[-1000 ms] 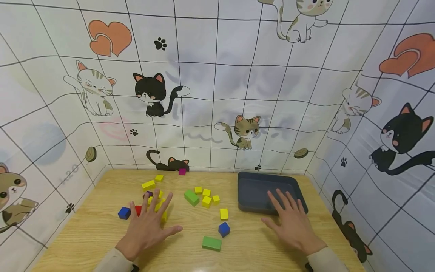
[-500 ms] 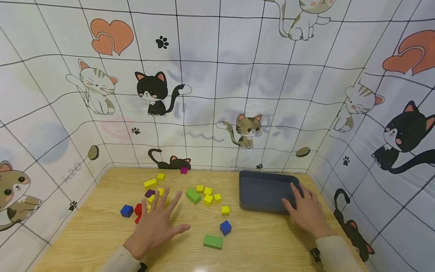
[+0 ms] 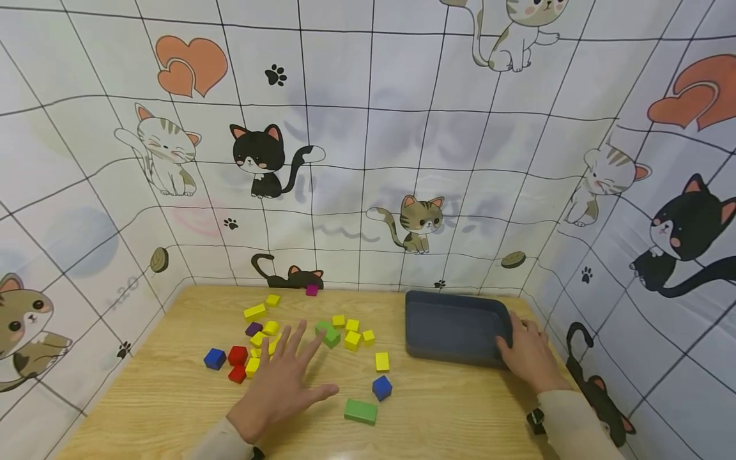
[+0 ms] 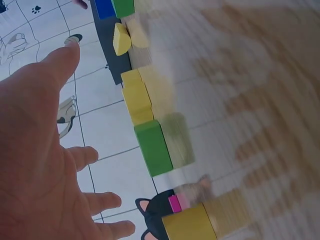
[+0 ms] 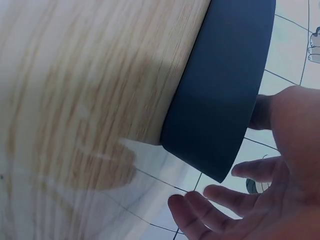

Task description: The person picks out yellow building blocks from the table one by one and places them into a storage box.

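In the head view a dark grey tray (image 3: pixel 454 329) stands at the table's right rear. My right hand (image 3: pixel 531 354) grips its right side, thumb over the rim and fingers along the outer wall. The right wrist view shows the tray's wall (image 5: pixel 220 75) close up, with the thumb (image 5: pixel 262 112) reaching behind the rim. My left hand (image 3: pixel 284 386) hovers over the table with fingers spread, holding nothing. It partly hides a cluster of yellow blocks (image 3: pixel 252 367) and a green block (image 3: pixel 329 334). Two red blocks (image 3: pixel 237 355) lie left of its fingers.
A blue block (image 3: pixel 215 358) sits at the left and another blue block (image 3: pixel 382 388) near the middle, by a green block (image 3: pixel 360 411). Several yellow blocks (image 3: pixel 352 340) lie left of the tray. A cat-print curtain (image 3: pixel 333 140) surrounds the wooden table (image 3: pixel 437 409).
My right hand has moved right from above the tray to its right side and taken hold there. The left hand has drifted right, uncovering the red blocks.
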A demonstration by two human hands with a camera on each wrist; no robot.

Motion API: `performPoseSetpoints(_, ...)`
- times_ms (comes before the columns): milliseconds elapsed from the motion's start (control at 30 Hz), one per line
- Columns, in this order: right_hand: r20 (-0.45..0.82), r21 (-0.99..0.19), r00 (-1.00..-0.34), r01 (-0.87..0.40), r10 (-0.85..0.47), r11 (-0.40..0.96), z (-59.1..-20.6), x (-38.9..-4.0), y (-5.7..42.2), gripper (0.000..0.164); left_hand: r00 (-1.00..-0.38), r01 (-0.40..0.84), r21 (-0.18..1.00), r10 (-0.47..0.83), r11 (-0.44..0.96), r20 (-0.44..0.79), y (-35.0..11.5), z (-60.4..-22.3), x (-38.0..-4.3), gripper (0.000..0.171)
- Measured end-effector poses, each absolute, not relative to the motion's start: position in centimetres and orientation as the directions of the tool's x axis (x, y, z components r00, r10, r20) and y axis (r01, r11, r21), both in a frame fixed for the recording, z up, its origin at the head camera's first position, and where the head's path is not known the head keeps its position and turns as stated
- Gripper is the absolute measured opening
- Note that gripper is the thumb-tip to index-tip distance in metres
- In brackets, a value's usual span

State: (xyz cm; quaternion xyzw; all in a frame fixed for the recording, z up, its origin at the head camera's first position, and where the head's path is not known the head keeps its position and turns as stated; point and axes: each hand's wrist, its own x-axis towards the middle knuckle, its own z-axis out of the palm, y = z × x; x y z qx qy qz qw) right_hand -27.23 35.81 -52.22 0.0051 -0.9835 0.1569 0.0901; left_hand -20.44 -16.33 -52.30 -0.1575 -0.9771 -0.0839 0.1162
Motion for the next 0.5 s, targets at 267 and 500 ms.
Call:
performPoseSetpoints(267, 0.116, -0.297, -0.993, -0.029, 0.006, 0.955, -52.1, -27.7, 36.2, 0.071, -0.930, 0.332, 0.130, 0.301, 0.934, 0.209, -15.0, -52.1, -20.3, 0.099)
performPoseSetpoints(500, 0.092, -0.296, -0.996, -0.035, -0.008, 0.955, -52.3, -28.1, 36.5, 0.057, -0.920, 0.365, 0.140, 0.333, 0.920, 0.208, -14.5, -52.6, -20.3, 0.097)
